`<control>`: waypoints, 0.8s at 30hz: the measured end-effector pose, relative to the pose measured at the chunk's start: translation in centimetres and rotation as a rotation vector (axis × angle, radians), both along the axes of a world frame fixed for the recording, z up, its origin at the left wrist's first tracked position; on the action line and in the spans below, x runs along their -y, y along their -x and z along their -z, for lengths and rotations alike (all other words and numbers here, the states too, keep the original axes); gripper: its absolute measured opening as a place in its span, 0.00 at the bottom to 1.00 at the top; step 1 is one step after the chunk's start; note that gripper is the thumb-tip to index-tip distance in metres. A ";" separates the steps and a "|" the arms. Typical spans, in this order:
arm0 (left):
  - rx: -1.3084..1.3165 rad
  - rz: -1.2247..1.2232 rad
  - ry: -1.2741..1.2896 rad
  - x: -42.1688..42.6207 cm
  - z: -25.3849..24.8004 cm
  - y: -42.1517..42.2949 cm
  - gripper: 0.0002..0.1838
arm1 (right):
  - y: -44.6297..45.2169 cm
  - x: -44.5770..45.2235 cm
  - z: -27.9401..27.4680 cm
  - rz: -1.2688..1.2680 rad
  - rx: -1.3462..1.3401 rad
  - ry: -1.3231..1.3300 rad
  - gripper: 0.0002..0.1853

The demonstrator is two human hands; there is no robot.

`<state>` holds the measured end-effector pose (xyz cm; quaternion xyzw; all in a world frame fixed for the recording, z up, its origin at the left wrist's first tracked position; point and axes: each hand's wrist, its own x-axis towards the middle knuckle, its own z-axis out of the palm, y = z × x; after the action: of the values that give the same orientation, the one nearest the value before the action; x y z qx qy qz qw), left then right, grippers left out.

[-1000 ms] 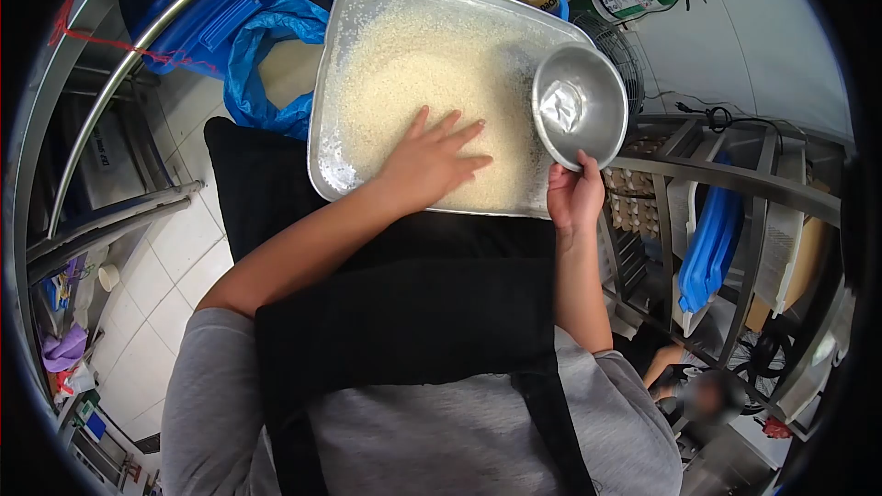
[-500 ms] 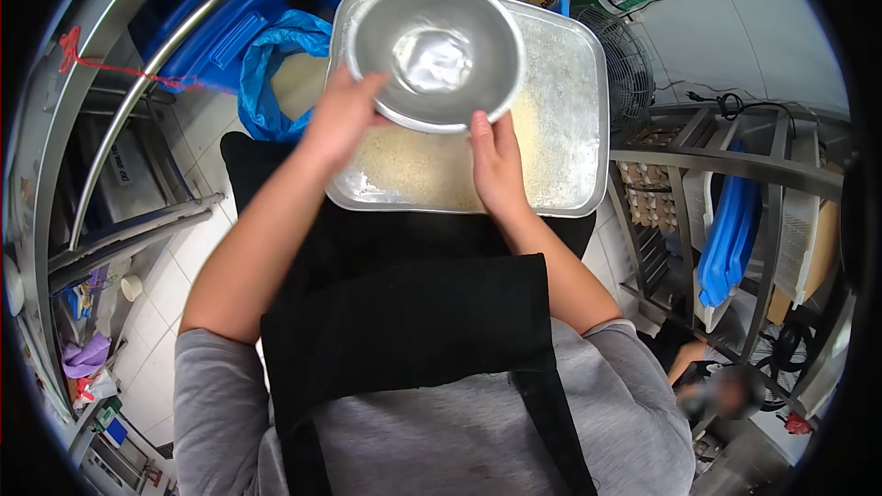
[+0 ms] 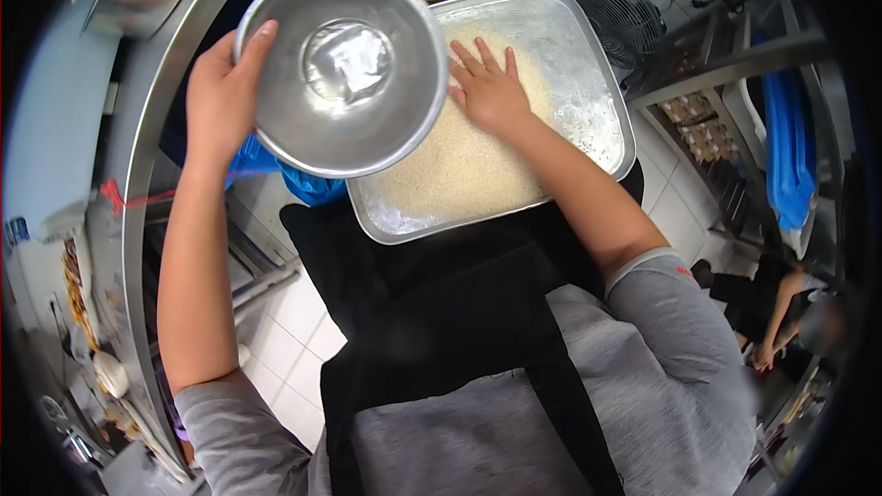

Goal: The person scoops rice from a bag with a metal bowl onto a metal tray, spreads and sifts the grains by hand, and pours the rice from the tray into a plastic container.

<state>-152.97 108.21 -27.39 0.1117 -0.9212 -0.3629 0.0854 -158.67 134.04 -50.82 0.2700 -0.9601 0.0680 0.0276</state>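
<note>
Head cam: metal bowl [image 3: 342, 69] just swung out to 11 o'clock, gripped by only the left hand [image 3: 219, 99] now, so the right hand [image 3: 494, 97] is free, fingers splayed on grain [image 3: 467, 173] in the tray [image 3: 593, 73], 1 o'clock.

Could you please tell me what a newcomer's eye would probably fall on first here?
Probably the shiny metal bowl at the upper left, held at its rim by the left hand. Next comes the pale rice in the rectangular metal tray at upper centre, with the right hand spread over it. Beside the tray's far right corner, a wire-caged fan also stands out.
</note>
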 end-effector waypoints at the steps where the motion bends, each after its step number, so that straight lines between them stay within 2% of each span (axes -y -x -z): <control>1: -0.069 0.014 0.208 0.9 -0.4 1.0 0.20 | 0.8 -0.7 0.3 0.013 -0.008 0.035 0.28; 5: -0.380 0.330 0.720 3.2 -3.2 4.3 0.17 | 2.7 -3.7 0.3 0.080 0.002 0.013 0.28; 10: -0.116 0.506 0.765 6.7 -5.1 6.9 0.12 | 1.8 -3.8 0.2 0.218 0.029 0.060 0.28; 13: -0.096 0.537 0.747 7.1 -5.5 7.3 0.11 | 1.9 -4.0 0.5 0.102 0.041 0.000 0.29; 15: -0.094 0.542 0.712 7.7 -5.0 7.4 0.10 | 3.8 -4.6 0.8 0.235 -0.053 -0.006 0.29; 17: -0.115 0.627 0.827 8.4 -4.5 7.6 0.09 | 5.5 -5.4 0.5 0.277 -0.043 -0.002 0.29; 21: -0.103 0.648 0.884 7.5 -4.5 7.6 0.08 | 6.9 -4.7 0.9 0.391 -0.018 0.059 0.30; 24: -0.118 0.652 0.905 7.3 -4.5 7.8 0.07 | 5.2 -1.8 1.1 0.258 0.009 0.113 0.30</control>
<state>-160.80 100.91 -22.92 -0.2472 -0.9656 0.0551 0.0593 -163.83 135.79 -51.88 0.1422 -0.9815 0.1190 0.0472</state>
